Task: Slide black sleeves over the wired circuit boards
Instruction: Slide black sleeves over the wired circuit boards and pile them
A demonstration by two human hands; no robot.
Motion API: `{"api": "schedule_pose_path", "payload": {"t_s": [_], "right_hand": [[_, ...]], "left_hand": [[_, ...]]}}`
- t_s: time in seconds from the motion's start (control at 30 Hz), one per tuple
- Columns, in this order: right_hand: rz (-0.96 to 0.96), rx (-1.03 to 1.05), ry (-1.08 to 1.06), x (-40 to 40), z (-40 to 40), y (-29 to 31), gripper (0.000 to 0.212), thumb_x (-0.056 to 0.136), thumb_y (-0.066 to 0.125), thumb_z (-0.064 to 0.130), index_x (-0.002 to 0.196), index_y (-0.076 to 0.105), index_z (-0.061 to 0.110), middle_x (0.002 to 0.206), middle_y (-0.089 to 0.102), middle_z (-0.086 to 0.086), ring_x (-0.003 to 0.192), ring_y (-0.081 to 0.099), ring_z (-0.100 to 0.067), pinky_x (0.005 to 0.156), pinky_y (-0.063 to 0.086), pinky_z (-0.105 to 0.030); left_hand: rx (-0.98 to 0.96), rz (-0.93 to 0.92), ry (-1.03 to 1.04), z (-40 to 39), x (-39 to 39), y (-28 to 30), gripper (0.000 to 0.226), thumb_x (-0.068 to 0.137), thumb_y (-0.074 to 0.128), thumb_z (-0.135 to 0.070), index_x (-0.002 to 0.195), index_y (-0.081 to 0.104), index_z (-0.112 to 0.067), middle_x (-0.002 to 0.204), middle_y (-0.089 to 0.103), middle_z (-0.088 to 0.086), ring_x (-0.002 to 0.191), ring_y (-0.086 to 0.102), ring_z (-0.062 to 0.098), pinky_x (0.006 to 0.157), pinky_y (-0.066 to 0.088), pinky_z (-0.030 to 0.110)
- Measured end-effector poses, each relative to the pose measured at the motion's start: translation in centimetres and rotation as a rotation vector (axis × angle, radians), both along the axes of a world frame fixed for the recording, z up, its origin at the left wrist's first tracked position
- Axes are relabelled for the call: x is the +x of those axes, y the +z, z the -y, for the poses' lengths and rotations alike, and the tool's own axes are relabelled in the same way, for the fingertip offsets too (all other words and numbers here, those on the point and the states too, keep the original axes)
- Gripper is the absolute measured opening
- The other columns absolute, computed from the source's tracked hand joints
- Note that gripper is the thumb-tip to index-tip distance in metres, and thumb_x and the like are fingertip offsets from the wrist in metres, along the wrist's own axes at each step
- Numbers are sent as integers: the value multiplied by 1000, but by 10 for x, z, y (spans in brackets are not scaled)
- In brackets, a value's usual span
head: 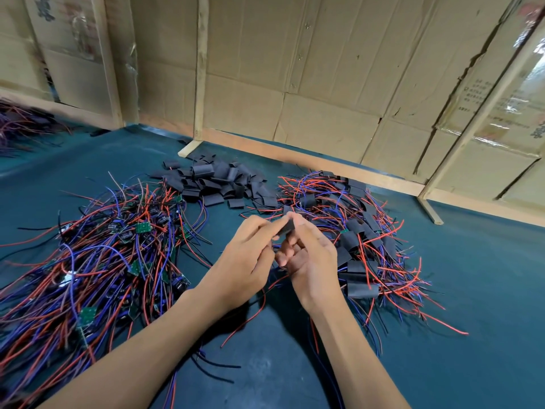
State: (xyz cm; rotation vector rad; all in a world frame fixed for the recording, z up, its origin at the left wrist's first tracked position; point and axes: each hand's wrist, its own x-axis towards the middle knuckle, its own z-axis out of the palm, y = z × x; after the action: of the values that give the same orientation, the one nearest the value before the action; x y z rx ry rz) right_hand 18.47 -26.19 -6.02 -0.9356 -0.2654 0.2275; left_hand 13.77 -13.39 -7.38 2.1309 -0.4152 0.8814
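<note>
Both hands meet above the middle of the teal table (486,276). My left hand (244,261) and my right hand (309,258) together pinch one black sleeve (286,228) between their fingertips. Red and black wires trail down from under the hands toward me; the board itself is hidden. To the left lies a big heap of bare green circuit boards (103,255) with red, blue and black wires. Behind the hands sits a pile of loose black sleeves (218,181). On the right is a heap of sleeved boards (359,240).
Cardboard walls (324,69) on wooden battens close off the far side of the table. A wooden foot (188,147) stands just behind the sleeve pile. Another tangle of wires (20,125) lies at the far left edge.
</note>
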Motion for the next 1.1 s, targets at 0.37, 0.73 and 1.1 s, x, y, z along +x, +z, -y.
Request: {"api": "schedule_pose_path", "payload": {"t_s": [0.37,0.73,1.1], "right_hand": [[-21,-82,-27,5,2,-4,32,79,82,14,111,74,11,88,61,-10,71,61,-20,56,47,-28],[106,-75,-288,7,6,0,20,73,79,3,91,81,12,73,72,-6,59,64,-18,68,55,-28],[76,146,-454,17,23,13,22,85,68,-11,107,69,-5,66,60,-3,63,67,-16,65,55,-25]], "left_hand": [[-195,-103,-11,-2,1,3,62,96,61,-4,138,38,-45,104,64,-26,98,59,-9,90,37,4],[-76,-135,109,-8,6,-6,56,91,68,-36,141,45,-31,114,52,-14,112,53,0,96,42,20],[447,-334,312,-14,8,-3,15,97,56,-27,95,66,-15,91,65,3,91,58,31,85,36,38]]}}
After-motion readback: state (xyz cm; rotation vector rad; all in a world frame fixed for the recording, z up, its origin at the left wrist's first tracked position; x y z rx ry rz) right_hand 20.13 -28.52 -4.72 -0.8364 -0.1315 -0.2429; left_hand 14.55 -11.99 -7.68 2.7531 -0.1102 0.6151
